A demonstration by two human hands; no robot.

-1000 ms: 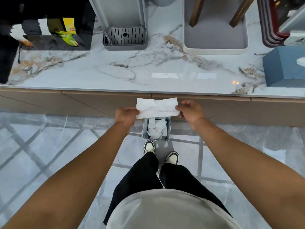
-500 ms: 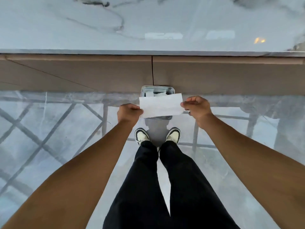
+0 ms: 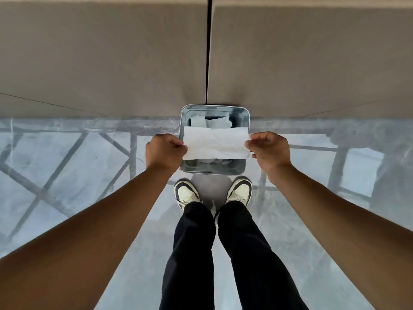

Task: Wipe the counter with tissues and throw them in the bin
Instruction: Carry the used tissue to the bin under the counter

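Observation:
A white folded tissue (image 3: 215, 143) is stretched flat between my two hands, directly over the open top of a small square metal bin (image 3: 245, 121) on the floor. My left hand (image 3: 164, 151) pinches the tissue's left edge and my right hand (image 3: 268, 151) pinches its right edge. Crumpled white tissues (image 3: 210, 121) lie inside the bin, partly hidden by the held tissue. The counter top is out of view.
The brown cabinet front (image 3: 100, 59) of the counter rises just behind the bin, with a dark door gap (image 3: 208, 52) in line with it. My two shoes (image 3: 186, 193) stand on the glossy grey floor right in front of the bin.
The view has tilted down, so the counter top has left the frame. Both hands have carried the tissue down and it is now centred over the bin's opening.

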